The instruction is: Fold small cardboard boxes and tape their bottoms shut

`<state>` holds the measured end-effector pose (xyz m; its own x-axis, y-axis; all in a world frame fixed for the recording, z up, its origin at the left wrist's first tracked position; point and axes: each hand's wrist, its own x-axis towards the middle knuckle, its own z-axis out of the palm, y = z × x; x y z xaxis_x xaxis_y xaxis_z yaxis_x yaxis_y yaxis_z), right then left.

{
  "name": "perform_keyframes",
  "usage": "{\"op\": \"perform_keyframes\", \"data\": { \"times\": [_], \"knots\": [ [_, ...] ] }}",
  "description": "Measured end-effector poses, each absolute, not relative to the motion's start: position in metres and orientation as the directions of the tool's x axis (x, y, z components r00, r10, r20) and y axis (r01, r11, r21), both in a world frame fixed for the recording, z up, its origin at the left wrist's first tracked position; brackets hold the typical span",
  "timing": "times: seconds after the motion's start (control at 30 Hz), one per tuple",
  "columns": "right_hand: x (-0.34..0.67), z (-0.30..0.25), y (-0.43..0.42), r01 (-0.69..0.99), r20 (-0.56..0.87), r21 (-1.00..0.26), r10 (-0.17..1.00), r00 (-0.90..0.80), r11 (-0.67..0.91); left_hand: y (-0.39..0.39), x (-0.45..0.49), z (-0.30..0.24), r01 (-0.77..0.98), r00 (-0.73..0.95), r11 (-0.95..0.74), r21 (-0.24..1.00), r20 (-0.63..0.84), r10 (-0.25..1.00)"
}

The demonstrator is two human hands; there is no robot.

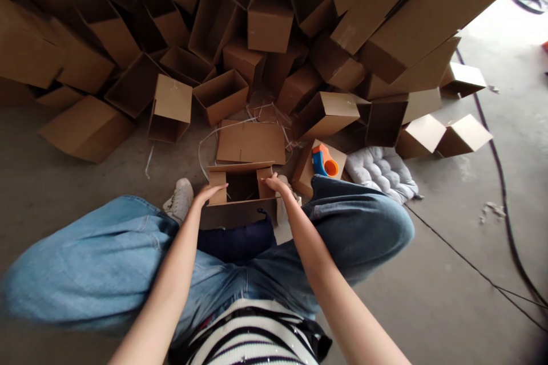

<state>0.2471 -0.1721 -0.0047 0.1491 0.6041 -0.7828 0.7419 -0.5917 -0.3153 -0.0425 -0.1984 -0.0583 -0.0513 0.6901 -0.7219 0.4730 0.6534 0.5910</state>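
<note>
Currently | open carton (242,187) between left hand (210,191) and right hand (276,183) | hands flat, outstretched, on its side flaps (218,177)

Everything's shot from one head-worn cam, tipped forward and down. The striped top (252,333) is caught super close at the bottom edge, the left hand (212,190) and right hand (276,183) are framed farther out, mid-view, and the box pile (269,31) is seen beyond, up top.

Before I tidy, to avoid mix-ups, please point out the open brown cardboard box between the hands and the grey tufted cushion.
Open brown cardboard box (238,212): head view, near side.
Grey tufted cushion (381,172): head view, middle of top.
</note>
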Motion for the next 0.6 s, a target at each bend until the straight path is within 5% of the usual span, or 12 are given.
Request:
{"op": "perform_keyframes", "data": {
  "times": [0.6],
  "knots": [
    [0.249, -0.028, -0.169, 0.751, -0.752, -0.341, 0.644, 0.143, -0.565, -0.198, -0.039, -0.052, 0.427, -0.072, 0.701, 0.572, -0.751, 0.656]
  ]
}}
